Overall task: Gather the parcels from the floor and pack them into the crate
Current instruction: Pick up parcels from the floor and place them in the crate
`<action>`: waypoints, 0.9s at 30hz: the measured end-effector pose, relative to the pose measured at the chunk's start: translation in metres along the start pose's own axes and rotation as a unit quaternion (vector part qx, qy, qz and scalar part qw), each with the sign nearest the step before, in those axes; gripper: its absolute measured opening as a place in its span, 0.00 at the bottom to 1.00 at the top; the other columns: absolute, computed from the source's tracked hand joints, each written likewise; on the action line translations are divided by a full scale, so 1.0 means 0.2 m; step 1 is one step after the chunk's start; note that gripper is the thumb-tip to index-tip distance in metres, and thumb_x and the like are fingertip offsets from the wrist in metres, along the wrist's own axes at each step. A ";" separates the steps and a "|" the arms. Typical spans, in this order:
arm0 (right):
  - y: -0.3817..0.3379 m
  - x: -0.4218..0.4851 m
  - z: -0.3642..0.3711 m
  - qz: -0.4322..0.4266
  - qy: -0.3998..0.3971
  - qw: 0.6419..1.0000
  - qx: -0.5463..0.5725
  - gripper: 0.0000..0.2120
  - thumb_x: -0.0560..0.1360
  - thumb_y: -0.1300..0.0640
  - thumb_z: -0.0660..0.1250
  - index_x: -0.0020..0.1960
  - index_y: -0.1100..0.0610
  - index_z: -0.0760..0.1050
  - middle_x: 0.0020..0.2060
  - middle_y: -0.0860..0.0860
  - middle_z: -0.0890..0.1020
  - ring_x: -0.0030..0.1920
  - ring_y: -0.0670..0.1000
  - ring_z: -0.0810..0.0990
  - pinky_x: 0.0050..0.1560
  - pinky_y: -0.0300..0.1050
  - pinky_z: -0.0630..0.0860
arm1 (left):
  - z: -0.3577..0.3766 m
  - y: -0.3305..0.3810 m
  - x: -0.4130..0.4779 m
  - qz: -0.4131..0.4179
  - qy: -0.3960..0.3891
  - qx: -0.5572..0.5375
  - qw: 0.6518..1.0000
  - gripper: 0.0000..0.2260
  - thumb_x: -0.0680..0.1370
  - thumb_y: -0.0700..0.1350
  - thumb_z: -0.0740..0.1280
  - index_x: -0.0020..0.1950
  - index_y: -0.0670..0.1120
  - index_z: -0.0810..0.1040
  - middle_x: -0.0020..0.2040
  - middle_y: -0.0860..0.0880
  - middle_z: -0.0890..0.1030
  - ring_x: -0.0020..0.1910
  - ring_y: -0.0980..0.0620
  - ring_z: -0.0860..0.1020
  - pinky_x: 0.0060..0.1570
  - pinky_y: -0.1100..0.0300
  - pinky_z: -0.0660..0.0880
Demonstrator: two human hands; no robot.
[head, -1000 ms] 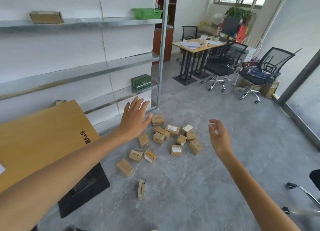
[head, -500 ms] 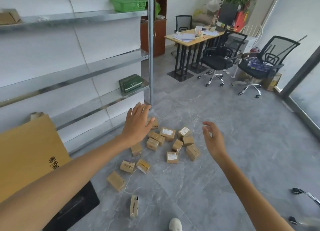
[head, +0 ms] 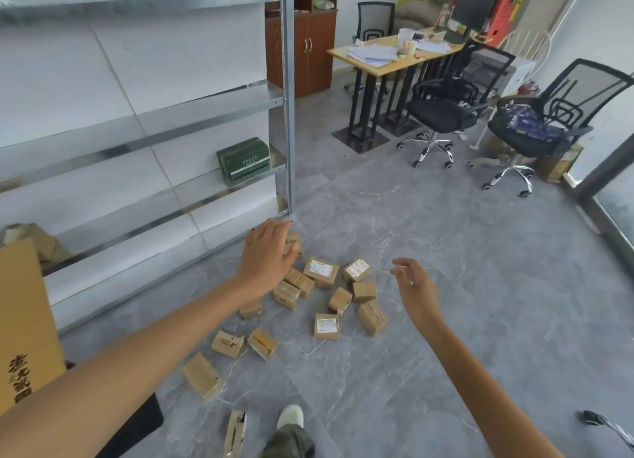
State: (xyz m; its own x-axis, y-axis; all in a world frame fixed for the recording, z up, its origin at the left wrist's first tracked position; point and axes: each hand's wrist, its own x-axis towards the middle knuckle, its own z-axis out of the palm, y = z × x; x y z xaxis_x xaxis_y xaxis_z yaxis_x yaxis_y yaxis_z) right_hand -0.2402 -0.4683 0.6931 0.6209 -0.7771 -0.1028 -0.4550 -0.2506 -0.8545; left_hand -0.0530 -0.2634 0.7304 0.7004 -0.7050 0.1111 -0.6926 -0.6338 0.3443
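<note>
Small brown cardboard parcels (head: 321, 271) lie scattered on the grey tiled floor (head: 446, 320) mid-scene, their long axes pointing every way. Three lie label-up. The nearest parcel (head: 235, 430) stands on edge, its long axis running near to far. At near left the black crate (head: 145, 420) is mostly covered by a large tan cardboard box (head: 24, 320), so its contents are hidden. The left hand (head: 267, 251), fingers straight and slightly apart, has dropped over the far-left parcel; contact cannot be told. The right hand (head: 415, 286), loosely curled, grips nothing. A white shoe (head: 291, 416) has stepped further in.

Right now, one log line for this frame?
stage: pre-grasp | left hand: open, over parcels | right hand: open, empty | parcels: all on floor
</note>
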 end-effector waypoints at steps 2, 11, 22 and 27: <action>0.00 0.14 0.06 0.012 -0.012 1.000 0.005 0.11 0.80 0.58 0.57 0.58 0.56 0.75 0.49 0.53 0.81 0.47 0.51 0.77 0.43 0.41 0.71 | 0.05 -0.04 0.14 0.004 -0.006 -0.001 1.000 0.20 0.81 0.51 0.56 0.72 0.45 0.63 0.70 0.46 0.68 0.71 0.47 0.64 0.70 0.48 0.61; 0.06 0.82 0.41 0.103 -0.039 0.994 -0.018 0.12 0.81 0.58 0.55 0.58 0.59 0.75 0.46 0.53 0.80 0.50 0.57 0.79 0.50 0.48 0.74 | 0.29 -0.32 0.82 0.008 -0.045 -0.017 0.999 0.18 0.81 0.49 0.57 0.70 0.45 0.66 0.67 0.47 0.72 0.67 0.48 0.69 0.67 0.53 0.64; 0.43 1.46 0.82 0.203 -0.063 0.977 -0.016 0.11 0.81 0.57 0.53 0.54 0.53 0.74 0.42 0.51 0.79 0.47 0.53 0.79 0.47 0.54 0.78 | 0.85 -0.61 1.42 -0.003 -0.135 0.023 0.991 0.18 0.82 0.47 0.56 0.71 0.45 0.64 0.67 0.45 0.72 0.65 0.46 0.71 0.65 0.52 0.67; 0.96 1.86 1.16 0.196 -0.085 0.976 -0.051 0.14 0.80 0.57 0.53 0.57 0.55 0.76 0.56 0.54 0.80 0.44 0.50 0.78 0.43 0.42 0.73 | 1.48 -0.86 1.67 -0.012 -0.170 0.032 0.985 0.18 0.81 0.45 0.57 0.71 0.43 0.65 0.66 0.45 0.73 0.64 0.46 0.72 0.63 0.54 0.69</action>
State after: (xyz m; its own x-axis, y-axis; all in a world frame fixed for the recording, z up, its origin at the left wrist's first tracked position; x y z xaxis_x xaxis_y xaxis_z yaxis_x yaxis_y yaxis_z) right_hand 0.0528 -0.6717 0.3723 0.4798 -0.7202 -0.5011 -0.7339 -0.0165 -0.6791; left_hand 0.2497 -0.4837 0.4332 0.6263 -0.7485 -0.2178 -0.6934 -0.6626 0.2831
